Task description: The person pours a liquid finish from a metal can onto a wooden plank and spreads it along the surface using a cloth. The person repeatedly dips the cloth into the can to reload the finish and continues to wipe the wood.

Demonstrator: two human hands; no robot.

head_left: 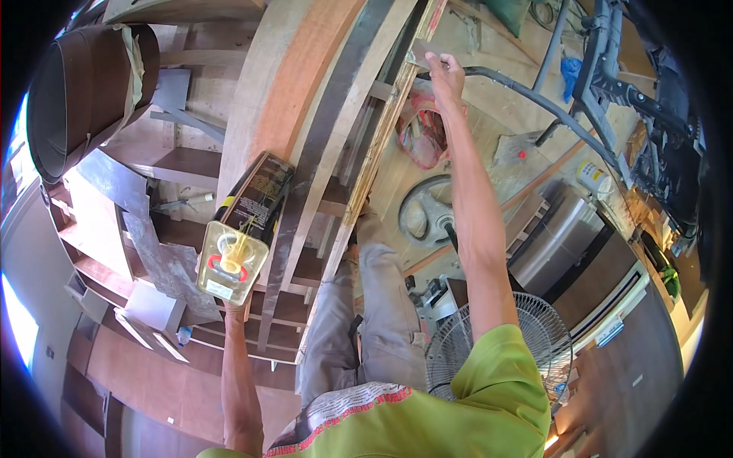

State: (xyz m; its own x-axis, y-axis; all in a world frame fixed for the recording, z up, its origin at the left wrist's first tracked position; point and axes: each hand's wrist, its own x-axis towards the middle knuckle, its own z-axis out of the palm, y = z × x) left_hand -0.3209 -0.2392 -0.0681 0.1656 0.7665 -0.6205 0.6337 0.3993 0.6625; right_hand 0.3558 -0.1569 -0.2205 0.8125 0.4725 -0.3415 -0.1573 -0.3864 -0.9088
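Note:
My left hand (237, 308) grips a rectangular can (258, 191) with a dark printed side, tilted over the curved wooden planks. Its pale top (231, 267) carries a red-ringed spout with yellowish material on it; my fingers are mostly hidden behind the can. My right arm reaches forward, and my right hand (447, 80) pinches a small flat grey-brown piece (420, 52), perhaps a scraper, at the edge of a long, rough-edged board (382, 149). Below that hand a red-and-white bag or container (418, 137) sits on the floor.
A rolled brown sheet (80, 99) rests on timber framing at upper left, above grey sheet pieces (122, 191). At right stand a black tubular metal frame (557, 114), a round metal base (424, 210), a wire fan guard (546, 343) and a silver panel (550, 244). My legs are beside the planks.

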